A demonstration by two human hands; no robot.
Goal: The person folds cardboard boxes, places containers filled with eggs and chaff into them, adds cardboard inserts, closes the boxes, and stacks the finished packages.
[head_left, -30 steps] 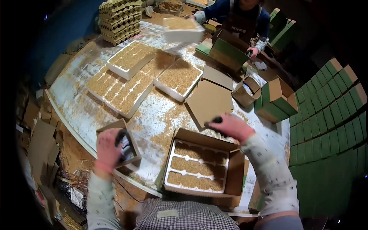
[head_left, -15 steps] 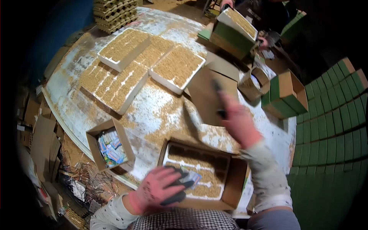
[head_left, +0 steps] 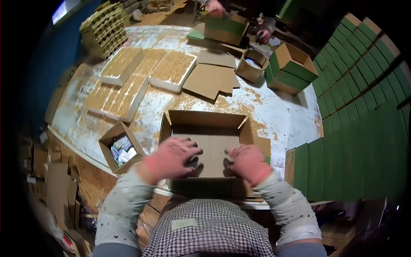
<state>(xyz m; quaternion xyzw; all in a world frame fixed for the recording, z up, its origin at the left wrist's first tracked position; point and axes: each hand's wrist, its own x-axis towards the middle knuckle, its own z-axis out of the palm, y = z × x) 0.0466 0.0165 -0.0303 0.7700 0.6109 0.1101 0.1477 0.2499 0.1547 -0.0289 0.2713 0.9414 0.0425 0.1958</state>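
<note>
An open cardboard box (head_left: 205, 186) stands at the table's near edge in front of me. Inside it lies a flat cardboard sheet (head_left: 209, 147), hiding whatever is underneath. My left hand (head_left: 173, 157), in a pink glove with dark fingertips, reaches over the left side of the box, its fingers spread at the sheet. Over the right side, my right hand (head_left: 248, 162) in a matching glove has its bent fingers apart at the sheet's right part. Neither hand grips anything that I can see.
White trays of golden grain-like filling (head_left: 171, 70) stand at the back left, near loose cardboard sheets (head_left: 209, 79). A small box of packets (head_left: 122, 147) is at left. Green cartons (head_left: 346, 154) line the right. Another person's gloved hand (head_left: 215, 7) touches a green box (head_left: 224, 29).
A cardboard sheet now covers the white tray in the box. My right hand has come back from the loose sheets, and the packet under my left hand is out of sight. The view has shifted.
</note>
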